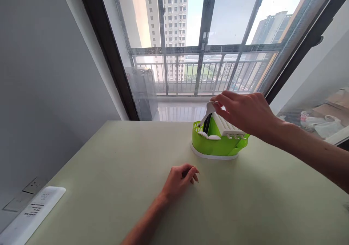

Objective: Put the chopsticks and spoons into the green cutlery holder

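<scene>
My right hand (pixel 240 108) reaches in from the right with its fingers closed on a white utensil (pixel 209 110) with a broad, rounded upper end. The utensil's narrow lower end points down into the left part of a green caddy (pixel 211 147). Black upright pieces (pixel 207 124) stand beside it in the caddy. A white slatted rack (pixel 227 124) with small hooks covers the caddy's right part, and a white base shows underneath. My left hand (pixel 181 179) rests on the table in front of the caddy, loosely curled with nothing visible in it.
The pale green table (pixel 122 165) ends at a far edge before large windows. A white power strip or panel (pixel 40 205) lies at the left edge by the wall, near a wall socket (pixel 35 185). Bags (pixel 327 126) lie on the right, beyond the table.
</scene>
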`<state>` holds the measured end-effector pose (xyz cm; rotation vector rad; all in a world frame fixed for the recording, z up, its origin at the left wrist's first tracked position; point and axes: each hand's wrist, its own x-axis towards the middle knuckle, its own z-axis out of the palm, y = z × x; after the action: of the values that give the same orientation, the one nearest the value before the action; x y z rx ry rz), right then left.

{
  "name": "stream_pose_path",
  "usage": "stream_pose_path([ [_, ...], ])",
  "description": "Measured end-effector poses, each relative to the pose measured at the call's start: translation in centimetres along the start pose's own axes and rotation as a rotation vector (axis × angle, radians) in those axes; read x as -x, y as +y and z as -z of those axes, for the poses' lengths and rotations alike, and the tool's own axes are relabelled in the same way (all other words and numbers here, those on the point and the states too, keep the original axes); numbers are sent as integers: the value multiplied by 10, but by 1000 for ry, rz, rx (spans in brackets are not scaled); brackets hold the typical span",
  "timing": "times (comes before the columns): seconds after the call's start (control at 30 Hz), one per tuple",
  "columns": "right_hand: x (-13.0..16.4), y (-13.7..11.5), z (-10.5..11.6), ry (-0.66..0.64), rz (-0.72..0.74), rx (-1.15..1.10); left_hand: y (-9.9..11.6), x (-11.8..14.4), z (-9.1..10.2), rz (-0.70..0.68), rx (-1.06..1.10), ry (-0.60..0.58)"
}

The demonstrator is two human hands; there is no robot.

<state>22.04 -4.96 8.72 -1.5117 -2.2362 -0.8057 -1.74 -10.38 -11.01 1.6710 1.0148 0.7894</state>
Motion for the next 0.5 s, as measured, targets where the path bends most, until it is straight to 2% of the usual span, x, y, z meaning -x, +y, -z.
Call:
stream_pose_path([
  [0.1,-8,-17,-6,-145,93,-15,1,0,0,6,2,-1],
  [0.2,-16,-33,-9,-237,165,-15,2,1,0,12,3,0],
  [0.33,-25,-47,-15,-338,235,-21,4,2,0,8,-1,10],
  [0.5,-28,-59,-22,-404,268,-27,4,1,1,-10,2,0],
])
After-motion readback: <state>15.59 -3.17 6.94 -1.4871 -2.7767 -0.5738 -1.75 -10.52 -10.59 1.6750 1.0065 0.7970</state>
